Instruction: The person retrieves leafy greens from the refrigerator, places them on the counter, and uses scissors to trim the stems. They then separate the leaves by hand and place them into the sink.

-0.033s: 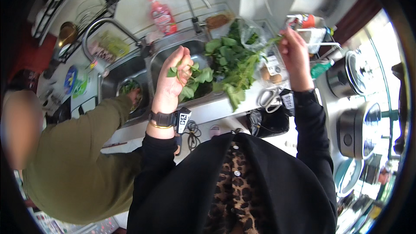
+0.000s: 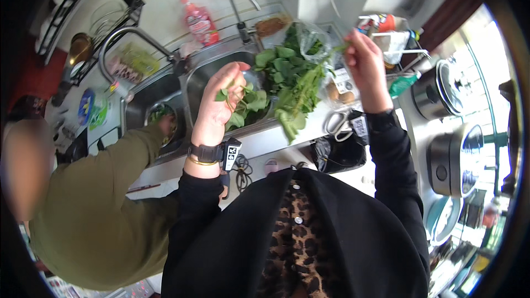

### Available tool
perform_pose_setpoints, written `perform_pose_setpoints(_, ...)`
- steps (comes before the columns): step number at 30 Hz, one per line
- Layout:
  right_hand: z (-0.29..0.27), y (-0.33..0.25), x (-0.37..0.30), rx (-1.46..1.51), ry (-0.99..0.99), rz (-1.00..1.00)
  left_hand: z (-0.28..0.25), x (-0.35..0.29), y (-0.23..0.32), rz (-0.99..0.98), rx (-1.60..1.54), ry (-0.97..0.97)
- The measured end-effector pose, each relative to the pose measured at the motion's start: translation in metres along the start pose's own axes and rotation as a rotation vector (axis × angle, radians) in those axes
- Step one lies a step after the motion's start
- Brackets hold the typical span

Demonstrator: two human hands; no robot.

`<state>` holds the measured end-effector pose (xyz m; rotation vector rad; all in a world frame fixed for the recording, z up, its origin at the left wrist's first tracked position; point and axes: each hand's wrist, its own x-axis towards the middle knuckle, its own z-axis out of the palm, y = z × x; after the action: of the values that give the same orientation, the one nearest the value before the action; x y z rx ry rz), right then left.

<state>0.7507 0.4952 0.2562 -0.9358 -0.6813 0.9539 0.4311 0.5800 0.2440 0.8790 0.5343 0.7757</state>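
My left hand (image 2: 218, 105) is raised over the right sink basin (image 2: 196, 83), its fingers closed on a small bunch of green leaves (image 2: 225, 95). My right hand (image 2: 364, 63) is up at the right, pinching a thin green stem (image 2: 339, 48). Between the two hands a pile of leafy greens (image 2: 292, 77) spills from a clear plastic bag over the sink's edge. More loose leaves (image 2: 251, 105) lie in the basin below my left hand.
A person in an olive sleeve (image 2: 110, 187) stands at my left, a hand at a bowl of greens (image 2: 160, 115) in the left basin. Scissors (image 2: 335, 124) and a black bag (image 2: 338, 154) lie on the counter. Pots (image 2: 441, 94) stand at the right, a pink bottle (image 2: 199, 22) behind the sink.
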Motion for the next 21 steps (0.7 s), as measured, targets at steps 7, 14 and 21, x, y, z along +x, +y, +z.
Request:
perform_pose_setpoints(7,0.054,-0.006,-0.004,-0.233,-0.076,-0.039,0.037,0.012,-0.022,-0.002,0.498,-0.243)
perform_pose_setpoints(14,0.067,-0.011,-0.006,-0.348,-0.086,0.008,0.044,0.019,-0.023,0.067,0.952,-0.351)
perform_pose_setpoints(21,0.071,-0.013,-0.011,-0.430,-0.076,-0.038,0.050,0.017,-0.031,0.014,0.766,-0.408)
